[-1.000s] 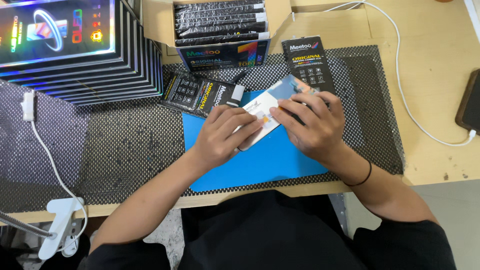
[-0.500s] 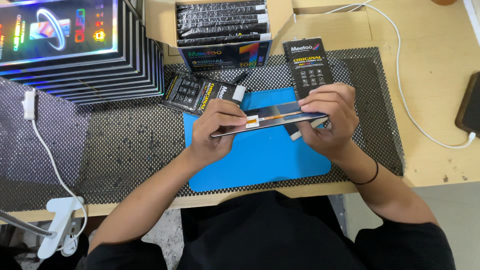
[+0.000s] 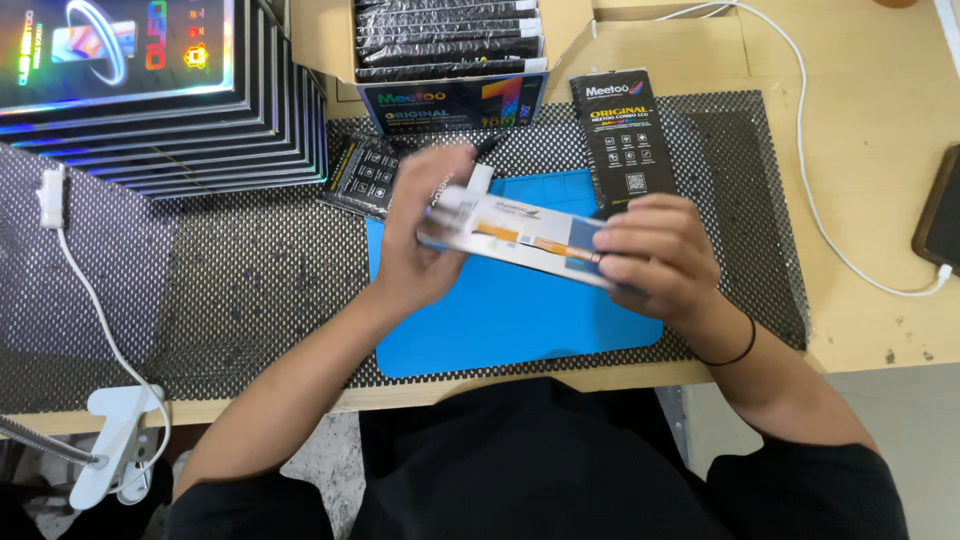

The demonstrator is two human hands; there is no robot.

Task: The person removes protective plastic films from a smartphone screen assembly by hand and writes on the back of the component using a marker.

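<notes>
Two hands share one flat box (image 3: 515,238), white with blue and orange print. Going left to right from your own side: far left of your left hand, a white clamp (image 3: 118,440) grips the desk edge, with a white cable (image 3: 85,300) running up over the dark mesh mat (image 3: 230,280). Up and left of that hand sits one stack of glossy dark boxes (image 3: 160,100); I count about eight edges, not certain.

Your left hand (image 3: 425,255) is clenched round the box's left end, fingers blurred. The box's long axis runs left to right between your hands, tilted slightly down toward the right. It is held above the blue mat (image 3: 500,325), not resting on it. Your right hand (image 3: 655,255) grasps the right end, fingers curled over the top edge. Both hands are equally on it; neither is nearer.

Beyond your hands: one open carton (image 3: 450,60) of black sleeves, and two flat black packets, one (image 3: 365,175) just past your left hand, one (image 3: 622,135) just past your right. Far right, one dark device (image 3: 940,215) on a white lead.
</notes>
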